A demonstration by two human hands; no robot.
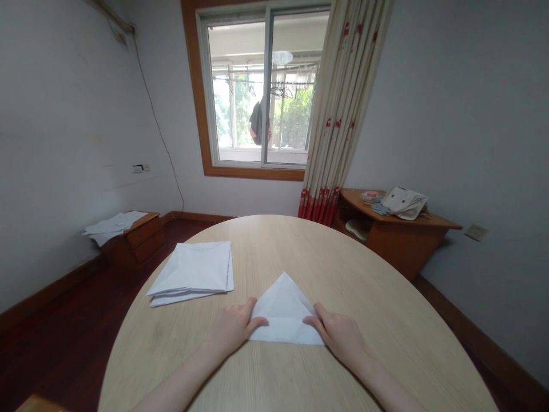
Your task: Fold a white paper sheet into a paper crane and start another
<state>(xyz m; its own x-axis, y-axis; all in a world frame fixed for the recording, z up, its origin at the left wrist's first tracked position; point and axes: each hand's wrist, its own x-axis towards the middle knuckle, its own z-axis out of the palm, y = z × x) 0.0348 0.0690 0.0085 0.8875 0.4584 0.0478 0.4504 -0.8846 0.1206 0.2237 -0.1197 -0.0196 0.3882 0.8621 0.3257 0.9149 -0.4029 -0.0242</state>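
Observation:
A folded sheet of white paper (283, 306) lies before me with a peak pointing away and a straight fold along its near edge. My left hand (235, 323) grips its left side, thumb on top and the other fingers closed at the edge. On the opposite side my right hand (337, 332) holds the paper the same way, thumb over the folded band. The fingertips under the paper are hidden. Left of it, a stack of white paper (193, 269) rests apart from both hands.
Everything sits on a round wooden table (386, 320). Behind it on the left stands a small drawer cabinet (146, 237) with papers on top. A wooden desk (398, 240) with a cloth bag (405, 203) is at the right, beside a long curtain (343, 114).

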